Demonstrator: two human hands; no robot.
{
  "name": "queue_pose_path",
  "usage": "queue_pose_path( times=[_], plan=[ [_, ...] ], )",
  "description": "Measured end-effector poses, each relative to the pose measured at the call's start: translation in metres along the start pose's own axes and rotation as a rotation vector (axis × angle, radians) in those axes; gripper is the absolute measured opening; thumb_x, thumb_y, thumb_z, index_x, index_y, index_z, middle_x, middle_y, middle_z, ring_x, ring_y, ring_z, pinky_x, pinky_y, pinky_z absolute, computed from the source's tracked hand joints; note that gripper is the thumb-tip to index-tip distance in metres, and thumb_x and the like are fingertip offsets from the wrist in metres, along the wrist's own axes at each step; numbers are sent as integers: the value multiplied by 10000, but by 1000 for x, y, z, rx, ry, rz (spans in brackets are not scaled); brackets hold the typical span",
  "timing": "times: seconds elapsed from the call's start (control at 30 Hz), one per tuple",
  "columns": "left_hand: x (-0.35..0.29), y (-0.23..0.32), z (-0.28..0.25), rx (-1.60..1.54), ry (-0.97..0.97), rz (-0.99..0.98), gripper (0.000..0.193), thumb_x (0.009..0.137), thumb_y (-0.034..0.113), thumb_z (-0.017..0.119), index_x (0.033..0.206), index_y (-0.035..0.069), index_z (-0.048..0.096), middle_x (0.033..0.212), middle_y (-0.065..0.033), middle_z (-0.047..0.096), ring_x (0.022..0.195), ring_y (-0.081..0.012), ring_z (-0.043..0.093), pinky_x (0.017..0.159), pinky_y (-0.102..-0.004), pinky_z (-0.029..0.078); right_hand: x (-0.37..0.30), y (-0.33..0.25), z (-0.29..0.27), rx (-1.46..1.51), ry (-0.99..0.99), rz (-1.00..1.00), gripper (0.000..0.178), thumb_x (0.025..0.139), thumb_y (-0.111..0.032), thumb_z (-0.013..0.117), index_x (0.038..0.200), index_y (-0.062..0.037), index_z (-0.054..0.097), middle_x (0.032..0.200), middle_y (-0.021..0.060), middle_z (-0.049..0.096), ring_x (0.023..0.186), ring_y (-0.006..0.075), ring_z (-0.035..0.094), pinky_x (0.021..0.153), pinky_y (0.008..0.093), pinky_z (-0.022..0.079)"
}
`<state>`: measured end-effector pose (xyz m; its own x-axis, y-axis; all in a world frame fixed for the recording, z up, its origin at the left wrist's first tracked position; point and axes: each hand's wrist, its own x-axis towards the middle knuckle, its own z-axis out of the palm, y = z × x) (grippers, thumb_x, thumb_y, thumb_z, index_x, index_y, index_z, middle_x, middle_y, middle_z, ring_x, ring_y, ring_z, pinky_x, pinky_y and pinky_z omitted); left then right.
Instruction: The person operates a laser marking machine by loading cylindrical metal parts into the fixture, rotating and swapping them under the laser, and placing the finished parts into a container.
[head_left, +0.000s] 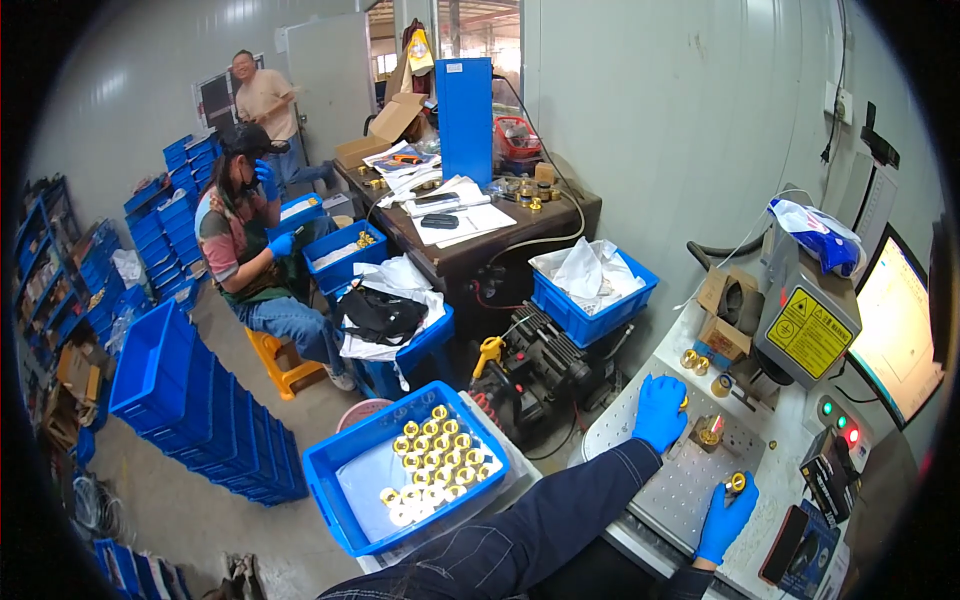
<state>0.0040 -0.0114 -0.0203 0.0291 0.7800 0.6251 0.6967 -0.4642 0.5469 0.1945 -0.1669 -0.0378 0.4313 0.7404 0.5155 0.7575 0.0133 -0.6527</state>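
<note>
Both my hands wear blue gloves and are over a perforated metal plate. My left hand is closed at the plate's far side; a bit of a brass fitting shows at its fingers, the rest hidden by the glove. My right hand pinches a round brass fitting by its side, at the plate's right edge. Between the hands, a holder with a brass-coloured piece stands on the plate. Beneath a machine head with a yellow warning label, several brass fittings stand near a small carton.
A blue bin at my left holds several rows of brass fittings on a white sheet. A phone, a black box and a lit monitor are at the right. A seated co-worker and stacked blue bins are farther left.
</note>
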Motion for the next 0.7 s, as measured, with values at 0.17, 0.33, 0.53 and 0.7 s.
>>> queue_pose_path(
  times=[0.17,0.33,0.53,0.7],
  plan=[
    [-3,-4,0,0,-7,-22,324,697,187,667,987,86,564,1022,-155,543,1063,-353,510,1063,-526,310,-1,6,3,-14,9,-24,499,830,-45,673,1296,16,505,1229,160,558,1132,305,542,990,381,411],
    [-5,-2,8,-11,24,11,313,702,192,662,978,77,567,1012,-154,548,1054,-353,516,1054,-526,316,-2,9,-2,-19,20,-13,508,823,-49,673,1298,14,503,1228,163,561,1132,316,540,992,390,409],
    [1,-11,5,-14,81,73,262,665,151,685,874,82,543,910,-136,548,940,-352,517,897,-481,367,2,-16,2,88,92,18,506,814,-75,686,1280,10,509,1187,178,565,1111,316,545,972,381,428],
    [2,-10,3,-12,9,30,271,699,191,679,916,88,555,938,-128,549,1011,-345,516,1055,-535,296,5,-11,1,43,56,-92,318,788,-77,720,1067,-28,577,1039,151,584,953,311,579,870,382,461]
  ],
)
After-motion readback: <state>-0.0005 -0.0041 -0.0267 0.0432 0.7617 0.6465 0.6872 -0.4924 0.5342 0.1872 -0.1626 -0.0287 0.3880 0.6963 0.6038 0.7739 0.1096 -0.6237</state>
